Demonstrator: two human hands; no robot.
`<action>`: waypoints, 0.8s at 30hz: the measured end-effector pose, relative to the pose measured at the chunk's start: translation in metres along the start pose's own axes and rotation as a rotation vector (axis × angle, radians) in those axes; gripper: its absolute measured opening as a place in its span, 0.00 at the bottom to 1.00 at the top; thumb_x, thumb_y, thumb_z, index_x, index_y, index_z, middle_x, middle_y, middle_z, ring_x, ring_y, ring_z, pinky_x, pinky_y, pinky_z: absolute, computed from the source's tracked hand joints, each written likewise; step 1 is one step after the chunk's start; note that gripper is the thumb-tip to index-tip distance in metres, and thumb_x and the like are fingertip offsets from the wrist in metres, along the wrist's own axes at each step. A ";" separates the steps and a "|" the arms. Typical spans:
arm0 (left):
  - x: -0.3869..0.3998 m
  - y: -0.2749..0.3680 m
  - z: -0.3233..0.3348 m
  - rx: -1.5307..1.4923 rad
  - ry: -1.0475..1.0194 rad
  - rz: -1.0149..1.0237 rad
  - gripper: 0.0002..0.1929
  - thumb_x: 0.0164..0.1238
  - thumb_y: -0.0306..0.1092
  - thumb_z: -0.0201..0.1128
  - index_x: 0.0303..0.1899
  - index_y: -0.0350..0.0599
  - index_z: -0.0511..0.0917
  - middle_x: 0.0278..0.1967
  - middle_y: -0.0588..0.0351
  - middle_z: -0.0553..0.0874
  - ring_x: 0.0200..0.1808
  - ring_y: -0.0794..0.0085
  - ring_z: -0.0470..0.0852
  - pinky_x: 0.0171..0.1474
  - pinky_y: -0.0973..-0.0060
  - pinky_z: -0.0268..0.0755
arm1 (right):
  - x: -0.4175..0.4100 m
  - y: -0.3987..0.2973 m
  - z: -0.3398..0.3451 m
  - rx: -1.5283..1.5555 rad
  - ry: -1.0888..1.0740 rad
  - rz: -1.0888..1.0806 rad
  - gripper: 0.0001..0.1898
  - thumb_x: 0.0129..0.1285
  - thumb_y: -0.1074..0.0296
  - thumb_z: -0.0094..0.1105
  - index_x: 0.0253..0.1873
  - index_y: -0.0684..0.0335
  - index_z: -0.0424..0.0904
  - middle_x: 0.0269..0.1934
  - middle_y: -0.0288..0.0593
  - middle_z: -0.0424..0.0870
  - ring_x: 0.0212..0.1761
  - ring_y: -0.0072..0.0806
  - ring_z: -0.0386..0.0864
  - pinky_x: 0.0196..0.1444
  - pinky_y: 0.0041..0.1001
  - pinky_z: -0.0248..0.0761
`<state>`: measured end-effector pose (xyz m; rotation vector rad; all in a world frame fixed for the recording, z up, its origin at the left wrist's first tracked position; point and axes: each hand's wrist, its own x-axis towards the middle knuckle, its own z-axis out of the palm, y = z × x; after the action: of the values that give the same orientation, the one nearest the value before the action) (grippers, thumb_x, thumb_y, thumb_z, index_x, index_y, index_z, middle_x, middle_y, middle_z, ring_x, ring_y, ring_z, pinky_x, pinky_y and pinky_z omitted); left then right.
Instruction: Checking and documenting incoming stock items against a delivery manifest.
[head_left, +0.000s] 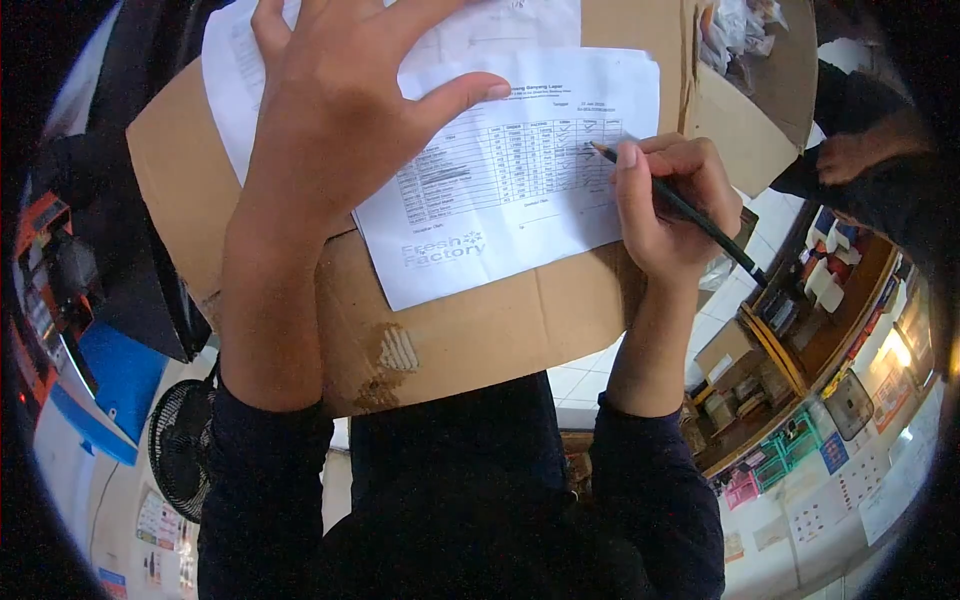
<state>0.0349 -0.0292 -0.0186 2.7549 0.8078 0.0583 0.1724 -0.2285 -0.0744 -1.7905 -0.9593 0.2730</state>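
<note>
A printed paper form with a table of rows lies on a brown cardboard surface. Handwritten check marks show in some of its right-hand columns, and one row is struck through. Between the thumb and fingers of my right hand is a dark pencil, its tip at the table's right part. My left hand lies spread, palm down, across the form's left side and other sheets; it hides part of the row text. Those sheets reach out beyond the form at the top and left.
Plastic bags sit in an open cardboard box at the upper right. Another person's hand appears near the right edge. A black fan stands at lower left, and wooden shelving with boxes is on the right.
</note>
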 end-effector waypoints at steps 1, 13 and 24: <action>-0.001 0.001 0.001 0.029 0.003 -0.004 0.33 0.53 0.41 0.83 0.65 0.63 0.83 0.78 0.48 0.67 0.82 0.48 0.55 0.80 0.35 0.37 | 0.001 -0.001 0.001 -0.020 -0.017 -0.003 0.12 0.59 0.77 0.76 0.29 0.65 0.78 0.25 0.43 0.87 0.24 0.21 0.82 0.29 0.19 0.73; -0.001 0.000 -0.001 0.020 -0.019 -0.011 0.33 0.54 0.42 0.83 0.65 0.64 0.82 0.78 0.49 0.66 0.82 0.48 0.54 0.80 0.35 0.34 | 0.000 0.001 -0.001 -0.138 0.035 -0.080 0.11 0.61 0.77 0.75 0.31 0.65 0.77 0.26 0.43 0.86 0.24 0.21 0.81 0.28 0.20 0.73; -0.005 -0.006 0.006 -0.022 0.105 0.098 0.34 0.52 0.42 0.84 0.64 0.64 0.82 0.78 0.49 0.67 0.82 0.49 0.55 0.81 0.35 0.36 | -0.004 0.000 -0.011 0.317 0.278 0.118 0.14 0.66 0.81 0.60 0.31 0.62 0.64 0.24 0.43 0.77 0.21 0.19 0.70 0.24 0.20 0.64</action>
<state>0.0283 -0.0282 -0.0262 2.7882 0.6934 0.2317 0.1762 -0.2382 -0.0702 -1.5453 -0.5788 0.2285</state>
